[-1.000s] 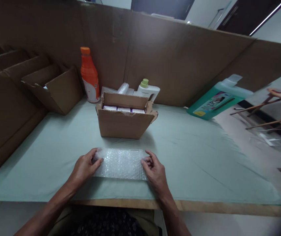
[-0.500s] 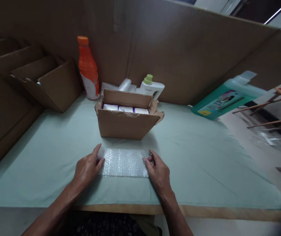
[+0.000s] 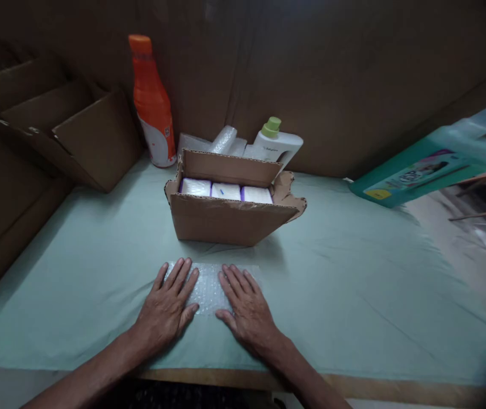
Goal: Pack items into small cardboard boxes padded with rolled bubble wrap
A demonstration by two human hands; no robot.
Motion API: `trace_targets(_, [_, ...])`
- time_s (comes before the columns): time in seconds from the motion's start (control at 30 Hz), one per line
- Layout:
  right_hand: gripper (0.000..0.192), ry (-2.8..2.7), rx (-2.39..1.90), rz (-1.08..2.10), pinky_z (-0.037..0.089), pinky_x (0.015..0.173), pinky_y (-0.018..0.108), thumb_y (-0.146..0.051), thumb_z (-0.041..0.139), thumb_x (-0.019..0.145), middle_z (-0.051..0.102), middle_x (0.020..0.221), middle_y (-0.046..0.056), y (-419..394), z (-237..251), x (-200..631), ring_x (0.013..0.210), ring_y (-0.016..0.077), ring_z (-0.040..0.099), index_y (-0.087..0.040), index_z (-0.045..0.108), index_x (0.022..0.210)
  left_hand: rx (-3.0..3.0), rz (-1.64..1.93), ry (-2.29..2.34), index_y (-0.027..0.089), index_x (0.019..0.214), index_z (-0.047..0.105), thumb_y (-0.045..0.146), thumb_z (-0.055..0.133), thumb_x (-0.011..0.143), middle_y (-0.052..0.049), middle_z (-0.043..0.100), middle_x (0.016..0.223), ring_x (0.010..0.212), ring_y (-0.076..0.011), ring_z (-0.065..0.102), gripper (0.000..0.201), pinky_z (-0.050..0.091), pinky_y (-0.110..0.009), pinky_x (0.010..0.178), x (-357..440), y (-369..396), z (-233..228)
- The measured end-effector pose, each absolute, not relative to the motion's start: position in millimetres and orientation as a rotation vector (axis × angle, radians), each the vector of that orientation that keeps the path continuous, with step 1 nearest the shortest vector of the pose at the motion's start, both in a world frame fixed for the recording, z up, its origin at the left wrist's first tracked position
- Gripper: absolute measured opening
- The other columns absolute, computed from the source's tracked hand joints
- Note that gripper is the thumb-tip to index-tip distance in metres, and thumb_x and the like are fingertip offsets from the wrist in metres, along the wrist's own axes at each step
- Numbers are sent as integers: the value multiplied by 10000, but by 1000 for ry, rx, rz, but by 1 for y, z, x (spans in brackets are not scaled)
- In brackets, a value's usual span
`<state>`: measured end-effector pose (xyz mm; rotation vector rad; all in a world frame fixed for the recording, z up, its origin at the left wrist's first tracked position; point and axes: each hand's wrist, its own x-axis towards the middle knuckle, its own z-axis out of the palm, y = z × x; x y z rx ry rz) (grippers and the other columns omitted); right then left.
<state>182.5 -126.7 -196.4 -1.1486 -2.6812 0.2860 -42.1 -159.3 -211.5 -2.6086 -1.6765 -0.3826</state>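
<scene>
Both hands lie flat, fingers spread and gripping nothing, side by side on a sheet of bubble wrap [image 3: 206,288] that rests on the green-covered desk [image 3: 353,284]: the left hand [image 3: 170,304] presses its left half and the right hand [image 3: 245,307] its right half. At twelve o'clock from the hands, close by, stands an open cardboard box [image 3: 230,218] holding three white packets [image 3: 226,191]. Beyond it at twelve stands a white bottle [image 3: 276,145], at eleven an orange bottle [image 3: 153,105], and at two o'clock a teal jug [image 3: 430,167] tilts.
</scene>
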Motion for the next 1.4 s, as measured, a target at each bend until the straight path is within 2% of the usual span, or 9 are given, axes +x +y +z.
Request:
trace_targets(0.1, [665, -2651, -1238, 211, 323, 1170, 535, -422, 548, 971, 443, 1582, 135, -122, -201, 216, 1451, 312, 405, -179, 359, 1561, -2613, -358, -1700, 173, 1507, 412, 385, 534, 952, -167, 394, 1603, 1502, -332, 322, 607, 183, -565, 1220, -48, -163, -209])
trace_targets(0.23, [454, -2484, -1357, 159, 384, 1086, 495, -311, 411, 1031, 587, 1459, 124, -112, -194, 244, 1355, 290, 507, -196, 505, 1460, -2670, -485, -1743, 204, 1519, 385, 371, 485, 991, -150, 400, 1602, 1493, -317, 342, 563, 234, -575, 1209, -56, -160, -202])
trace_targets(0.4, [362, -2531, -1393, 273, 425, 969, 469, -272, 558, 955, 701, 1231, 140, -87, -172, 241, 1153, 312, 597, -175, 628, 1297, -2664, -687, -1782, 191, 1321, 579, 185, 454, 950, -138, 612, 1408, 1350, -306, 518, 391, 406, -549, 1117, -69, -130, -192])
trace_targets(0.67, [84, -2710, -1388, 384, 433, 821, 345, -134, 646, 835, 692, 938, 57, -74, -139, 226, 921, 239, 618, -203, 645, 883, -3074, -486, -1644, 179, 1332, 583, 170, 627, 766, -118, 707, 1205, 1108, -287, 644, 567, 510, -420, 955, -47, -89, -155])
trace_targets(0.87, [280, -2421, -969, 118, 446, 755, 310, 18, 501, 796, 682, 902, 34, -107, -108, 240, 832, 198, 608, -223, 550, 932, -3118, -377, -1593, 202, 846, 692, 82, 602, 753, -27, 717, 836, 822, -210, 671, 176, 498, -313, 785, -62, -100, -125])
trace_targets(1.07, [241, -2404, -842, -289, 422, 992, 424, -22, 483, 914, 724, 1172, 95, -122, -125, 241, 1216, 257, 585, -204, 622, 991, -2481, -719, -1332, 175, 965, 657, 42, 510, 847, -150, 672, 1224, 1199, -293, 582, 231, 398, -493, 1054, -73, -139, -125])
trace_targets(1.17, [277, -2604, -961, -145, 417, 1039, 469, -71, 526, 880, 685, 1311, 108, -137, -150, 255, 1307, 284, 545, -199, 662, 1085, -2708, -505, -1315, 185, 1010, 650, 109, 547, 812, -151, 653, 1309, 1299, -317, 538, 236, 307, -562, 1143, -86, -165, -148])
trace_targets(1.27, [423, -2678, -1090, 43, 417, 1074, 524, -234, 592, 906, 575, 1469, 130, -151, -160, 274, 1366, 308, 503, -207, 600, 1329, -2817, -474, -1439, 204, 1268, 585, 233, 579, 821, -145, 567, 1450, 1375, -331, 480, 448, 256, -597, 1182, -102, -186, -156])
trace_targets(1.4, [358, -2540, -1190, 113, 460, 1057, 508, -279, 503, 994, 601, 1441, 127, -151, -153, 256, 1360, 291, 516, -203, 613, 1326, -2662, -627, -1495, 188, 1348, 549, 196, 487, 926, -146, 542, 1486, 1416, -284, 452, 426, 261, -537, 1210, -85, -187, -153])
